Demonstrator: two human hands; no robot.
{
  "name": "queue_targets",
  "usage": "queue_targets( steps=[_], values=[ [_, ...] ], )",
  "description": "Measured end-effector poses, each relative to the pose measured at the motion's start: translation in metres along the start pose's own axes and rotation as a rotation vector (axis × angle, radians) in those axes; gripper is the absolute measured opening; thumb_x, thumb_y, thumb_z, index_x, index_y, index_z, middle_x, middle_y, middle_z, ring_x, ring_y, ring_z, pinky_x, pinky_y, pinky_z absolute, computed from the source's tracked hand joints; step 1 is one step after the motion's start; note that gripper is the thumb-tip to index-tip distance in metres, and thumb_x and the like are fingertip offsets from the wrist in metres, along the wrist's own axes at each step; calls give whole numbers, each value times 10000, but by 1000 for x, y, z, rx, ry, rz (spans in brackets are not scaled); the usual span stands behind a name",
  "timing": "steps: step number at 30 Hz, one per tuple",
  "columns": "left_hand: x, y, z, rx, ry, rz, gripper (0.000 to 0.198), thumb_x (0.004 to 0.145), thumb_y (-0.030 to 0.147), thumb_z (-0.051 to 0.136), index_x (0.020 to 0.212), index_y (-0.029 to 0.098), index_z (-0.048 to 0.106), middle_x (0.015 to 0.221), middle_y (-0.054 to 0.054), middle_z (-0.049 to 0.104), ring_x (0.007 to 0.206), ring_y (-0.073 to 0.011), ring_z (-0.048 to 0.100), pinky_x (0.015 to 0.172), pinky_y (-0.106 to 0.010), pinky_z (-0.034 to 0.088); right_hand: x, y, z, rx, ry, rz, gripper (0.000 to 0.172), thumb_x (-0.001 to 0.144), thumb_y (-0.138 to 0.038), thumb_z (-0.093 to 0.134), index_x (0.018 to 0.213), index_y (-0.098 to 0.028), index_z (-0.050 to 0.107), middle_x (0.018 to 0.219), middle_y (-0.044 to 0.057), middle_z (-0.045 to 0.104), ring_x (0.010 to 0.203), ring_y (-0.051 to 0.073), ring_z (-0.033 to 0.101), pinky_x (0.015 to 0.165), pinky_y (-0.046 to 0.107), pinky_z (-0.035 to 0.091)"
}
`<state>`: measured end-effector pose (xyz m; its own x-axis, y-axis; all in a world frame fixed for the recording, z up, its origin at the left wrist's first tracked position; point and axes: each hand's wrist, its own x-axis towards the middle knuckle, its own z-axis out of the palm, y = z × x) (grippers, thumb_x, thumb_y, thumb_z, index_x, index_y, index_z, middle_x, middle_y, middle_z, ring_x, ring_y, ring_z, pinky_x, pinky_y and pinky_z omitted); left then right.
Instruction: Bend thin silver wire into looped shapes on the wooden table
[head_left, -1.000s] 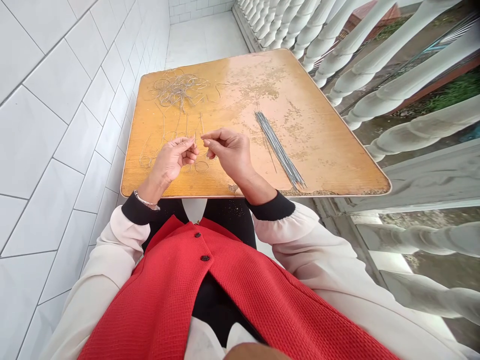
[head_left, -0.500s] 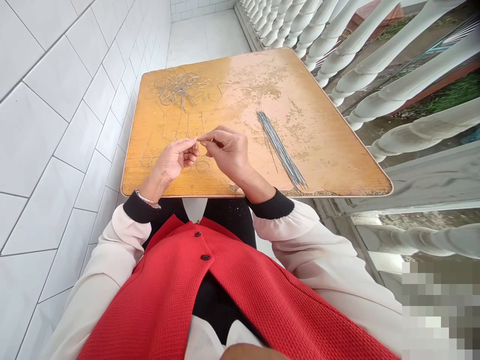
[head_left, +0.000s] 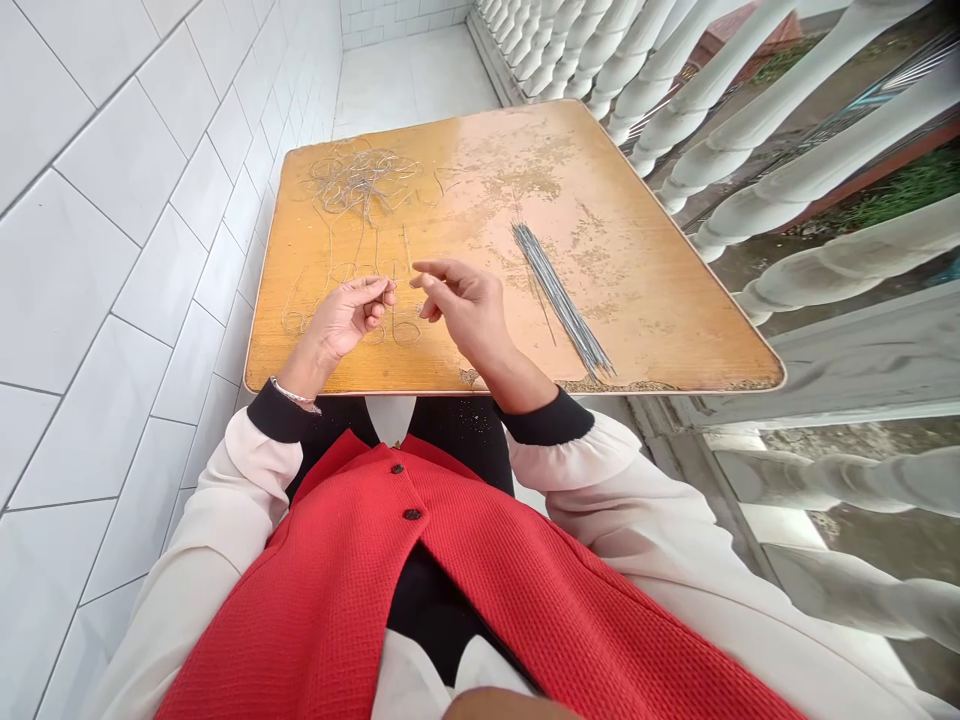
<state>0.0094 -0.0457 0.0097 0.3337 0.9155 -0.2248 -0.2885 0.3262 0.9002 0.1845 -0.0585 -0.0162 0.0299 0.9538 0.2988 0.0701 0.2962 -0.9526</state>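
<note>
My left hand [head_left: 354, 312] is closed in a pinch on a thin wire [head_left: 394, 272], whose tip sticks up past the fingertips. A rounded loop shows just below those fingers; whether it belongs to the held wire or lies on the table I cannot tell. To the right, my right hand [head_left: 466, 305] hovers apart from it, thumb and forefinger separated and nothing visible between them. Several bent wires with looped ends [head_left: 294, 320] lie around and beyond my left hand. A bundle of straight grey wires [head_left: 559, 290] rests to the right of my right hand.
A tangled heap of bent wires [head_left: 364, 180] lies at the far left of the worn wooden table [head_left: 675, 320]. A white tiled wall [head_left: 112, 250] runs along the left. White balusters [head_left: 810, 180] stand close on the right.
My right hand has let go at the left fingertips and drawn back a little to the right, its fingers parting. My left hand stays nearly in place.
</note>
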Motion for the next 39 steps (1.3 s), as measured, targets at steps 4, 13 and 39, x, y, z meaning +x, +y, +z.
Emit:
queue_targets(
  steps=[4, 13, 39],
  values=[
    [1, -1, 1, -16, 36, -6, 197, 958, 145, 636, 762, 145, 657, 677, 37, 639, 504, 8, 531, 494, -119, 389, -10, 1, -4, 176, -57, 172, 413, 850, -602, 717, 937, -198, 716, 812, 26, 713, 522, 80, 570, 494, 226, 465],
    [-4, -1, 2, 124, -2, -30, 197, 985, 180, 596, 809, 142, 678, 766, -1, 719, 552, -14, 597, 521, -131, 424, -11, 4, 0, 170, 14, 218, 112, 806, -235, 771, 796, -150, 700, 625, -16, 632, 459, 63, 494, 467, 218, 425],
    [16, -33, -5, 1182, 52, 427, 149, 920, 136, 579, 900, 153, 725, 900, -46, 753, 810, -134, 671, 770, -269, 529, -35, 33, -38, -1136, -79, -35, 388, 982, -269, 410, 1000, -153, 780, 1006, 163, 716, 828, 272, 626, 673, 366, 416]
  ],
)
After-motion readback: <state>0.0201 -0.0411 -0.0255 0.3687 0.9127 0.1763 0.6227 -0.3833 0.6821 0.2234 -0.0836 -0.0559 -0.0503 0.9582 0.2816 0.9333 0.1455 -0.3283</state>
